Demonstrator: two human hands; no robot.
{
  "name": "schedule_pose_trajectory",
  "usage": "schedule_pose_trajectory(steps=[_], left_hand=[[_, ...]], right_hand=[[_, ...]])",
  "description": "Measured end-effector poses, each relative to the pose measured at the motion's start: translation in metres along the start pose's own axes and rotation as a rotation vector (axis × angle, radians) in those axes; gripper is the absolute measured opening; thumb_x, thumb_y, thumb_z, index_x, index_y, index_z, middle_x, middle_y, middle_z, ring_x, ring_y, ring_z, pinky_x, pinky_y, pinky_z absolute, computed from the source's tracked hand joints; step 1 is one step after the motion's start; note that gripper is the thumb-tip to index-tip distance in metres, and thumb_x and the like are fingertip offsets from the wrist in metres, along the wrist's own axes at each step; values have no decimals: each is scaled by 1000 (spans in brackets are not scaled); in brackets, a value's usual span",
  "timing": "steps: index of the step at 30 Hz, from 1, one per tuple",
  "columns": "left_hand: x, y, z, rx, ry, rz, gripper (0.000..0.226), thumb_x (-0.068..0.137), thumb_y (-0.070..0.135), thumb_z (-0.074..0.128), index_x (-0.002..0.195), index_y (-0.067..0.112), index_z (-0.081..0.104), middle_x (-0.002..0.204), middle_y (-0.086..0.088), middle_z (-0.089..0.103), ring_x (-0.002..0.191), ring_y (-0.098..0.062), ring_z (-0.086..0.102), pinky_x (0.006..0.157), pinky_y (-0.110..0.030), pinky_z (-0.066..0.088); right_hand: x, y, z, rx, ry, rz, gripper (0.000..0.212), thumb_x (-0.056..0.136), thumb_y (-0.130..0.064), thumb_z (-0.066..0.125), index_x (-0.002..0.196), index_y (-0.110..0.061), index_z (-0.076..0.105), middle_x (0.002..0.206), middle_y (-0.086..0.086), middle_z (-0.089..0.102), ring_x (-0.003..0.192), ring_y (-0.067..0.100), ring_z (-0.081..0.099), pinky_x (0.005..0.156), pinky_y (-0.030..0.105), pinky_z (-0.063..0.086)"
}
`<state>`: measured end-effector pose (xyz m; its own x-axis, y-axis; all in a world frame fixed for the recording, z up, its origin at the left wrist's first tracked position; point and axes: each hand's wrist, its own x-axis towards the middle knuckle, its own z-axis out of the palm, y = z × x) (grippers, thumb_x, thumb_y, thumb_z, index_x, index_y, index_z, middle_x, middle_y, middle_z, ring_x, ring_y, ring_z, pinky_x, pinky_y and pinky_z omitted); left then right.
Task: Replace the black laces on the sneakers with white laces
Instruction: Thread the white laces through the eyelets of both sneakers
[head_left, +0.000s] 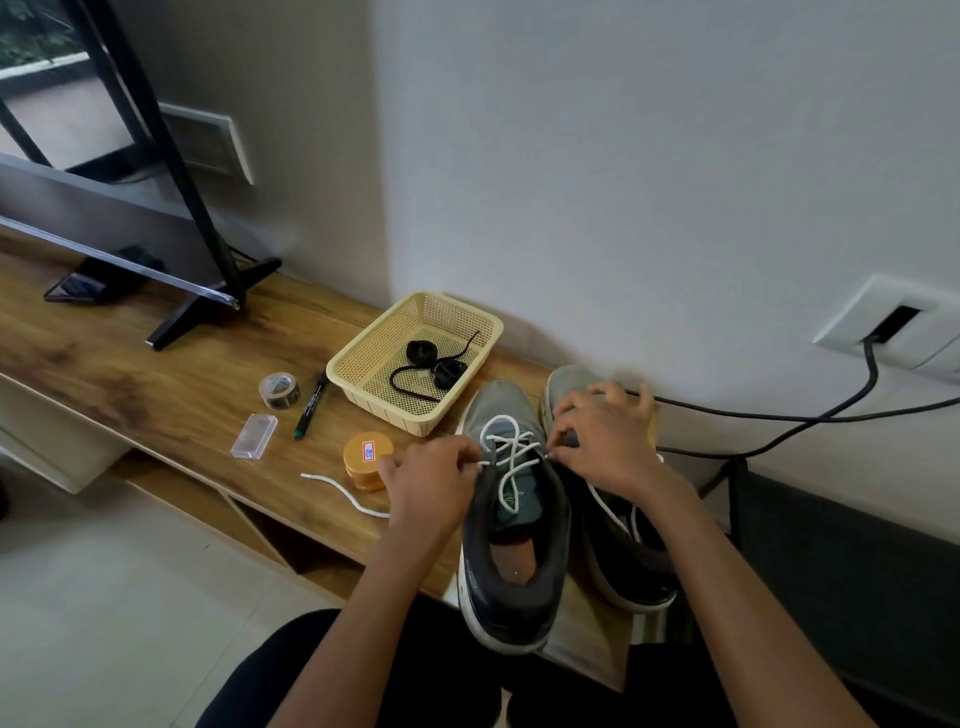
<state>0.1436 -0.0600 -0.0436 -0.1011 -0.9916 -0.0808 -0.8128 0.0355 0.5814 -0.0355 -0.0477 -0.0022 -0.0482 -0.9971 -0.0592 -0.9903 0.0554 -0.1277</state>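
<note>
View from head height, looking down on a long wood-grain surface (156, 374) set against a pale wall. At its right end stand two grey and dark navy sneakers with white soles. They are side by side, with toes toward the wall and heels at the near edge.

The left sneaker (511, 545) carries a round white lace (511, 447) criss-crossed through its eyelets. The left hand (431, 483) has its fingers curled and pinches this lace at the shoe's left eyelet row. The right hand (597, 441) pinches it between thumb and forefinger at the right eyelet row. Its other fingers are spread over the right sneaker (628, 561), and more white cord lies in that shoe's opening.

A loose white lace end (337, 488) trails on the surface near the front edge, left of the left hand. It runs beside a round orange tin (366, 462) with a sticker on its lid.

Toward the back edge, just beside the left sneaker's toe, sits a cream plastic mesh basket (389, 408) holding coiled black laces (431, 364). Left of the basket lie a black marker pen (310, 405), a roll of clear tape (279, 391) and a small clear plastic box (254, 435).

Further left stands a flat screen on a black stand (208, 291). At the right, black cables (779, 431) run from a white wall socket (893, 327).
</note>
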Motion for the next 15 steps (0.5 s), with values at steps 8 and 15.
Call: schedule_pose_trajectory(steps=[8,15], left_hand=[[5,-2,-7,-31,-94,-56,12,89,30,60,79,35,62,84,15,64,97,-10,57,92,-35,24],[12,-5,-5,-154,-141,-23,21,83,30,67,66,39,58,71,17,63,85,-10,62,96,-47,41]], right_hand=[[-4,38,-12,83,326,419,24,88,-16,47,93,-18,71,115,0,56,115,29,38,106,45,24],[-4,0,1,-25,66,30,17,83,-31,62,97,-39,69,138,-13,42,135,24,19,110,48,4]])
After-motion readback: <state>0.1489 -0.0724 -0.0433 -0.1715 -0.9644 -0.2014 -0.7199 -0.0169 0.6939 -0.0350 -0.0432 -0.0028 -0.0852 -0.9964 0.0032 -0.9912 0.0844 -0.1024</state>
